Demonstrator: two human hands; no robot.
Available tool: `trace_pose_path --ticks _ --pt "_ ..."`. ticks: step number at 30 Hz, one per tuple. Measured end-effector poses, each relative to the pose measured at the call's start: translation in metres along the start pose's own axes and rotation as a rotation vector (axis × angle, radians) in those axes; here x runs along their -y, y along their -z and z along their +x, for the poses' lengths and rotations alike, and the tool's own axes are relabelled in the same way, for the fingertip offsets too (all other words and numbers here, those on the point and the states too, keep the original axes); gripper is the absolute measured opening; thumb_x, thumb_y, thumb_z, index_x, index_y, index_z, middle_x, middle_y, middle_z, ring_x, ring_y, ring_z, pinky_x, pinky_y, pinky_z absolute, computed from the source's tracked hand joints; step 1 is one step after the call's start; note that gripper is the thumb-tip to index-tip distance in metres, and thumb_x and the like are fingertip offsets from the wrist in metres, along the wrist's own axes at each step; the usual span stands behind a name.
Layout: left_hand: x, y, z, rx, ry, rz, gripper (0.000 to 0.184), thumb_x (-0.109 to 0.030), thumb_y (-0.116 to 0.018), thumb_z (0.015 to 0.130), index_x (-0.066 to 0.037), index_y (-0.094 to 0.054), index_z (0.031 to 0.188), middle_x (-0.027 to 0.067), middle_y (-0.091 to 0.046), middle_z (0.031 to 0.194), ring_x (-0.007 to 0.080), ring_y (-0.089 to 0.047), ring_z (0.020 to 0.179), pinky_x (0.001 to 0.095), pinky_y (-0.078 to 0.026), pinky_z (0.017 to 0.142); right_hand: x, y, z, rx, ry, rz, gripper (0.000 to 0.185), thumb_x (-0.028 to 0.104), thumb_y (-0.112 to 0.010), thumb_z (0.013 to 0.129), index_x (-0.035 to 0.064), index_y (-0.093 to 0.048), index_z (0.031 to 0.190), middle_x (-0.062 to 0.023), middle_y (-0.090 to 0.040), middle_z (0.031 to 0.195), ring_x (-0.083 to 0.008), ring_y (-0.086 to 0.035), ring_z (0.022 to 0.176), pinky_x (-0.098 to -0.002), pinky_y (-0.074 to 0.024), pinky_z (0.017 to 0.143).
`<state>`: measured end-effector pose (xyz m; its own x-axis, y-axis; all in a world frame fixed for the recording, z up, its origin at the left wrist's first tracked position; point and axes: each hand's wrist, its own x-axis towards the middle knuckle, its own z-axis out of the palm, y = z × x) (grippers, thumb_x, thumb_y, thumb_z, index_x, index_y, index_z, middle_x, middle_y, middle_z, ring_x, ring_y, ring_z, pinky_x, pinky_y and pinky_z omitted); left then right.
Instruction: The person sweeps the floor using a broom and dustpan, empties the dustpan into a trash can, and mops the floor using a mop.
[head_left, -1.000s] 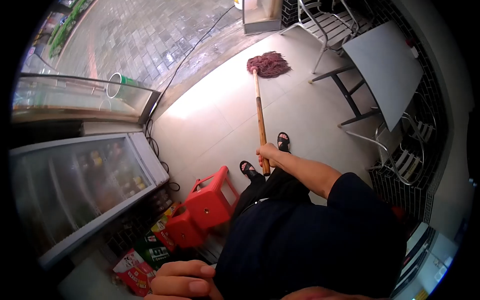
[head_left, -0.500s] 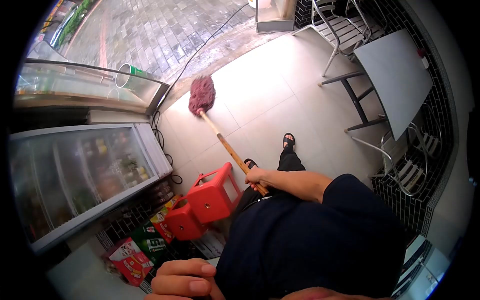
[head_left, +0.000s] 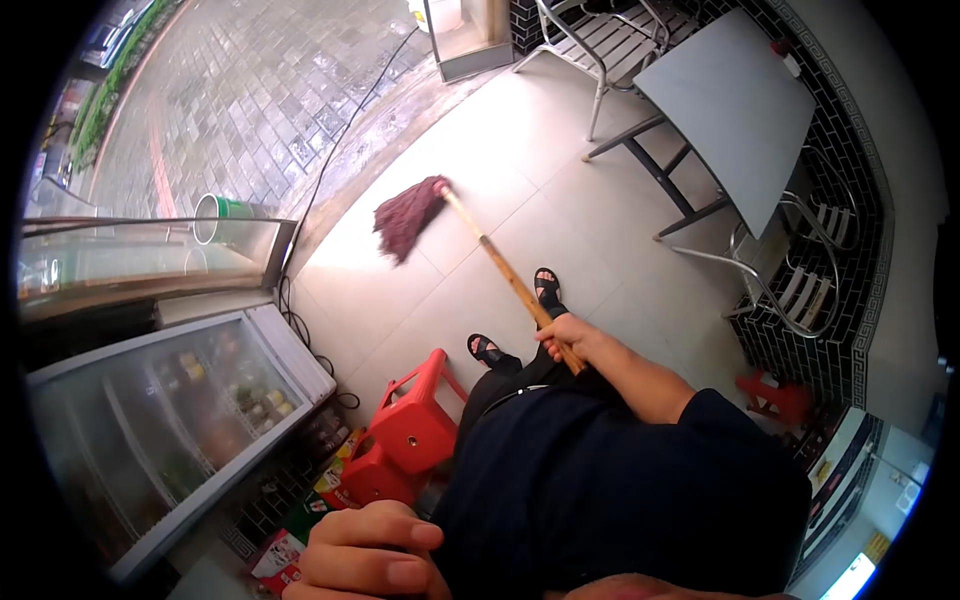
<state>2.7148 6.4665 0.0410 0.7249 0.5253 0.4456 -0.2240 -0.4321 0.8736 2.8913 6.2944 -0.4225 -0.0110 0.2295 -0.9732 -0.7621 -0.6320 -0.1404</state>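
Note:
My right hand (head_left: pixel 566 336) is wrapped around the upper part of a wooden mop handle (head_left: pixel 512 275), close to its end. The handle slants away to a dark red mop head (head_left: pixel 408 222), whose strands lie spread on the pale tiled floor (head_left: pixel 480 300) near the doorway. Close to the camera, at the bottom, is my left hand (head_left: pixel 365 555) with its fingers curled. Whatever it may hold is hidden. It is away from the mop, and beyond it stand red plastic stools (head_left: pixel 415 425).
A glass-door fridge (head_left: pixel 190 400) stands at left, with black cable (head_left: pixel 290 315) beside it. A grey table (head_left: pixel 730 110) and metal chairs (head_left: pixel 615 50) line the right side. Outside the doorway lies wet paving (head_left: pixel 270 90); a green-and-white bucket (head_left: pixel 222 218) shows beyond the glass.
The mop head has swung round, its strands now trailing left of the handle's lower end. My right hand has shifted to the right with the handle. The camera view has turned slightly.

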Motion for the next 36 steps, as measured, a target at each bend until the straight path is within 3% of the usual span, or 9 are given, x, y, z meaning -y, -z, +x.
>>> trace_pose_path --ticks 1,5,11,13,14,17,26,32,36 --pt "0.0 -0.01 0.004 -0.11 -0.03 0.019 0.069 0.005 -0.06 0.095 -0.029 -0.037 0.15 0.0038 -0.051 0.125 0.0333 -0.057 0.098 0.0458 -0.056 0.077 0.011 0.013 -0.004 0.0 0.004 0.009 0.025 0.014 -0.074 0.09 0.0056 -0.056 0.076 -0.0061 -0.055 0.062 -0.0155 -0.052 0.047 -0.0312 -0.0471 0.042" --pt "-0.015 -0.027 0.027 -0.009 0.075 0.257 0.063 0.002 -0.057 0.098 -0.03 -0.039 0.149 0.0041 -0.052 0.125 0.033 -0.057 0.098 0.0463 -0.056 0.077 0.074 0.073 0.006 -0.032 0.129 0.249 0.023 0.014 -0.073 0.091 0.006 -0.055 0.079 -0.0047 -0.054 0.063 -0.0146 -0.051 0.046 -0.0301 -0.0461 0.042" --pt "-0.008 0.013 0.02 0.249 0.3 0.021 0.054 -0.011 -0.053 0.103 -0.029 -0.037 0.151 0.0031 -0.051 0.126 0.0294 -0.057 0.099 0.0466 -0.056 0.076 0.134 0.12 0.052 -0.168 0.211 0.135 0.018 0.011 -0.062 0.094 0.0055 -0.051 0.081 -0.0056 -0.051 0.059 -0.0179 -0.052 0.046 -0.0346 -0.0493 0.046" --pt "0.001 0.0 -0.002 -0.091 0.04 -0.007 0.049 -0.018 -0.048 0.105 -0.029 -0.037 0.152 0.0033 -0.051 0.124 0.0286 -0.056 0.098 0.047 -0.055 0.075 0.134 0.118 0.051 -0.212 0.256 -0.052 0.01 0.007 -0.057 0.092 0.0016 -0.052 0.085 -0.0082 -0.052 0.059 -0.0223 -0.055 0.048 -0.0396 -0.0499 0.046" --pt "0.001 -0.002 -0.008 -0.219 -0.048 -0.001 0.048 -0.021 -0.046 0.106 -0.03 -0.037 0.152 0.0034 -0.052 0.123 0.0284 -0.056 0.097 0.0472 -0.055 0.074 0.128 0.108 0.047 -0.205 0.253 -0.095 0.01 0.007 -0.057 0.092 0.0016 -0.052 0.085 -0.0082 -0.052 0.059 -0.0223 -0.055 0.048 -0.0396 -0.0499 0.046" --pt "-0.017 0.012 -0.024 -0.319 0.164 0.268 0.047 -0.021 -0.045 0.107 -0.031 -0.038 0.152 0.0038 -0.052 0.118 0.0279 -0.056 0.095 0.0481 -0.055 0.072 0.093 0.082 0.021 -0.196 0.191 -0.346 0.013 0.007 -0.057 0.091 -0.0023 -0.056 0.082 -0.0115 -0.056 0.059 -0.0257 -0.058 0.049 -0.0413 -0.0506 0.046" --pt "-0.041 0.086 -0.122 -0.658 0.073 0.064 0.042 -0.039 -0.031 0.109 -0.032 -0.043 0.148 0.0041 -0.051 0.11 0.0285 -0.056 0.094 0.0515 -0.054 0.072 0.025 -0.073 -0.029 -0.148 0.031 -0.784 0.011 0.003 -0.062 0.087 -0.0002 -0.054 0.081 -0.0084 -0.052 0.068 -0.0199 -0.057 0.052 -0.0373 -0.0529 0.044" --pt "-0.061 0.115 -0.172 -0.846 0.078 0.227 0.043 -0.04 -0.029 0.109 -0.032 -0.044 0.148 0.0038 -0.051 0.109 0.0288 -0.057 0.094 0.0522 -0.055 0.073 0.0 -0.197 0.002 -0.096 0.061 -1.075 0.009 0.003 -0.061 0.088 -0.0019 -0.053 0.087 -0.0101 -0.053 0.067 -0.0215 -0.06 0.054 -0.0389 -0.0543 0.044" --pt "-0.064 0.14 -0.196 -0.866 0.079 0.231 0.045 -0.044 -0.026 0.109 -0.023 -0.05 0.142 0.0042 -0.052 0.106 0.0284 -0.058 0.092 0.053 -0.055 0.074 -0.015 -0.28 0.072 0.066 0.109 -1.317 0.015 0.008 -0.059 0.09 -0.0076 -0.057 0.088 -0.0163 -0.061 0.066 -0.0273 -0.064 0.052 -0.0431 -0.0568 0.045"
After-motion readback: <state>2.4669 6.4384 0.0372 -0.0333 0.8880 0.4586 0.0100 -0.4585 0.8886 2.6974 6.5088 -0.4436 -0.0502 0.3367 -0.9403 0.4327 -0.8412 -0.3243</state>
